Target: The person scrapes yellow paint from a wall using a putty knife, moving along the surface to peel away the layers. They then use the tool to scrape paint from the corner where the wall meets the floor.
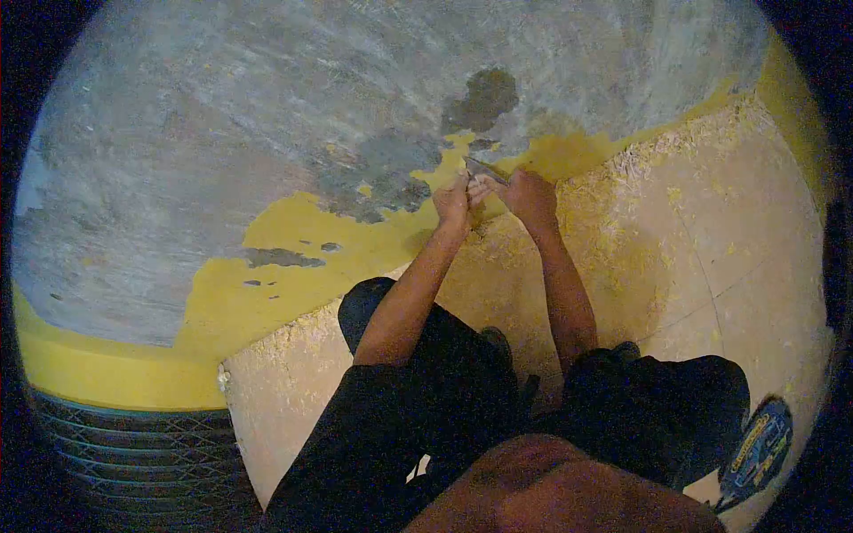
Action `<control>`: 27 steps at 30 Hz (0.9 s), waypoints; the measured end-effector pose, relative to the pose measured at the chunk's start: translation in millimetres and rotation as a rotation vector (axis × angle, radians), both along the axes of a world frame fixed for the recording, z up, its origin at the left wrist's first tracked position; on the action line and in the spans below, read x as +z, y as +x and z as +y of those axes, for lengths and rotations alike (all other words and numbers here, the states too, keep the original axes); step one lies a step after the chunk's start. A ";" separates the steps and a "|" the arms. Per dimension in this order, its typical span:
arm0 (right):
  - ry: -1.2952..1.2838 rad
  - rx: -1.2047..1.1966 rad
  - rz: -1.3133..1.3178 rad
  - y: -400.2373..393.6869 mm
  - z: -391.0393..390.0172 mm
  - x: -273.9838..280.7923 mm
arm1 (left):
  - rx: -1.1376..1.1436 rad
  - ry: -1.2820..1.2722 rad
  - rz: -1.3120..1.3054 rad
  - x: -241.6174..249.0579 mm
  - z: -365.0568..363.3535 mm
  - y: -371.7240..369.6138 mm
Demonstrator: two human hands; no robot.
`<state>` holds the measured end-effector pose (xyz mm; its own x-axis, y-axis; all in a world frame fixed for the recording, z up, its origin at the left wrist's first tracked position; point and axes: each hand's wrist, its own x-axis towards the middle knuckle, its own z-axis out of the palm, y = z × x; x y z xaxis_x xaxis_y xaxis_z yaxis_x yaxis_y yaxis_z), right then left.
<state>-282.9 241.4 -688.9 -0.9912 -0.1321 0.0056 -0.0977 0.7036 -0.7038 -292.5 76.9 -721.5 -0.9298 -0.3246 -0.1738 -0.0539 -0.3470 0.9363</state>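
Note:
Low on a grey wall [267, 115] with patches of yellow paint [306, 231], both my hands are close together. My right hand [531, 197] is closed round a thin scraper-like tool [489, 169], whose tip points up and left to the edge of the yellow paint. My left hand [454, 202] is at the left of the tool, its fingers bent near the tip and the wall; whether they grip anything is too small to tell. A pale bit, perhaps a paint flake or fingertips, shows between the hands.
Yellow flakes lie on the light tiled floor [702, 240], thickest along the wall's foot. At the lower right is a dark blue object with yellow lettering [757, 451]. Dark ridged slats [133, 453] stand at the lower left. My bent legs in dark cloth are below my arms.

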 end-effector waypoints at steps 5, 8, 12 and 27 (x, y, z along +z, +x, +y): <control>0.000 -0.126 0.149 12.4 -9.3 1.2 | 0.051 0.082 -0.047 -21.3 -0.5 -8.1; -0.003 -0.126 0.080 20.5 -9.8 12.6 | -0.018 0.164 -0.063 -29.0 2.2 -10.9; -0.029 -0.132 0.060 12.6 -9.4 -4.3 | 0.149 0.086 -0.133 -26.3 10.5 -10.8; -1.564 0.013 -0.154 23.6 -135.9 -118.4 | 0.534 -0.902 0.164 26.3 24.3 20.9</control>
<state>-259.3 105.5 -807.3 -0.9940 -0.1008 0.0429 0.0407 -0.7038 -0.7093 -271.6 101.3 -695.2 -0.6185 -0.6444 0.4496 0.0505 0.5384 0.8412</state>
